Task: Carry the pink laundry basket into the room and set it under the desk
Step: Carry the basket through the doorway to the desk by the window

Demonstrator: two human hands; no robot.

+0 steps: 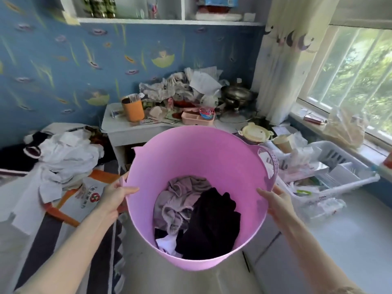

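The left hand (115,195) pinches the rim of the pink laundry basket (191,158), thumb inside; the right hand (275,200) clamps the opposite rim the same way. The basket hangs mid-frame, off the floor and tipped forward, with clothes (197,213) heaped at its bottom. Held by the soft rim rather than the handle (269,162), it could buckle or slip, and the tilt could spill the load. The white desk (127,132) stands beyond it at centre, cluttered, an orange cup (132,109) near its edge. The gap beneath looks narrow and dark, so the rim may catch. A pile of white garments (63,158) at left and a white crate (331,166) at right crowd the floor.
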